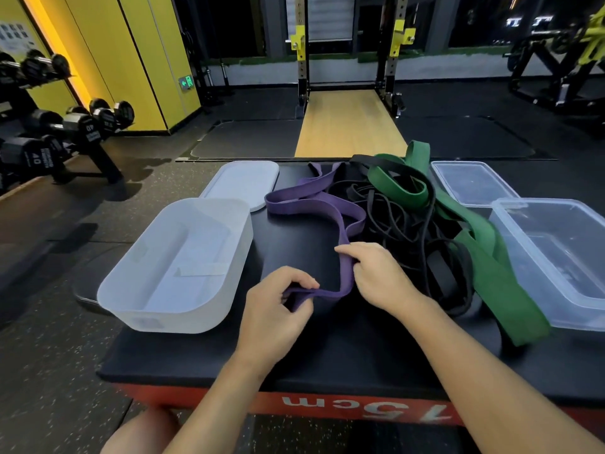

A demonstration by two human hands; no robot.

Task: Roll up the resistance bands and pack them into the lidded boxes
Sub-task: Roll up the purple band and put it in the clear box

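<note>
Purple band (314, 208): flat, wide, matte loop lying on the black worktop (327, 355), its far part spread in open curves at mid-worktop, its near end doubled over into a flat fold. Left hand (278, 309): fingers curled and closed on that folded end. Right hand (379, 276): thumb and fingers pinched shut on the same band just beside the fold, where it bends upward. Green band (491, 273): broader, running from the far edge down to the near right, partly draped over a tangle of thin black bands (402, 224) that touches the purple one. White box (183, 263): open, rounded corners, on the left, its near corner overhanging the worktop's left edge; its white lid (242, 181) lies flat behind it. Clear box (556, 257): open, at the right edge, the green band touching its side; a clear lid (471, 181) lies behind it. Bare worktop lies between the white box and the hands and along the near edge.
</note>
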